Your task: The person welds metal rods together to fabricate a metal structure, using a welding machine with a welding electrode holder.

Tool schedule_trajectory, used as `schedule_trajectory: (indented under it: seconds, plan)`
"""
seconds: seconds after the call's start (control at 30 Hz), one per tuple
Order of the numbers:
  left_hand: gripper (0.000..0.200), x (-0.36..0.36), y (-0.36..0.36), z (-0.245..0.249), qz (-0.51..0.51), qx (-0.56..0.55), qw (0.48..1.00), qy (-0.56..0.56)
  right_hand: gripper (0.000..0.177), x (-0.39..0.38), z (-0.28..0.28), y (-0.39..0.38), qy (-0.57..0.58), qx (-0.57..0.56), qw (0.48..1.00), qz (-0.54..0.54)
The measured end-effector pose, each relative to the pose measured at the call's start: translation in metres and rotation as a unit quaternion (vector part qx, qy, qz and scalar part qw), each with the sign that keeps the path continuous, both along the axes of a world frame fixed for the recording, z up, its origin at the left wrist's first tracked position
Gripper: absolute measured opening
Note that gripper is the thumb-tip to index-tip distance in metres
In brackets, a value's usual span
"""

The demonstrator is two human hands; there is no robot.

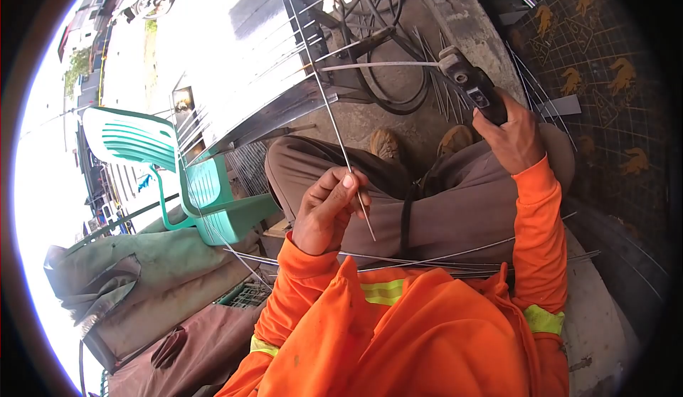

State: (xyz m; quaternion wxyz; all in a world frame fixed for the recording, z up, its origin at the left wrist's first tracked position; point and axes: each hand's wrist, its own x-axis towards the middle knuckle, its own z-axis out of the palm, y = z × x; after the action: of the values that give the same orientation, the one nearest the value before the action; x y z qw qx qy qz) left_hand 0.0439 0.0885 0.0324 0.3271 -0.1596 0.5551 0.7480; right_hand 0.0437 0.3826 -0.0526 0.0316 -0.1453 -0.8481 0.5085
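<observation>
My left hand [331, 208] pinches a long thin metal rod [329, 105] near its lower end, between thumb and fingers. From there the rod runs up and away, across several shorter rods that stick out from the edge of a metal-topped stand [302, 13]. My right hand [516, 134] is wrapped around a black welding electrode holder [473, 87]. A pale welding electrode [384, 65] is clamped in its jaw and points left. The electrode's far tip is right at the long rod, close to a crossing with a short rod.
Several thin rods [441, 262] lie across my lap. Dark cables [388, 102] loop on the ground ahead. A green plastic chair [203, 183] stands at left, above folded tarpaulins [163, 276]. At right is a dark printed panel [597, 62], beside a concrete ledge [462, 13].
</observation>
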Motion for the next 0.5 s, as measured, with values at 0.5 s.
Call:
schedule_trajectory:
  seconds: [0.5]
  plan:
    - [0.02,-0.001,-0.002,0.0,-0.004,0.001,1.0,-0.002,0.028,0.0,0.002,0.003,-0.013,-0.035,0.999,-0.013]
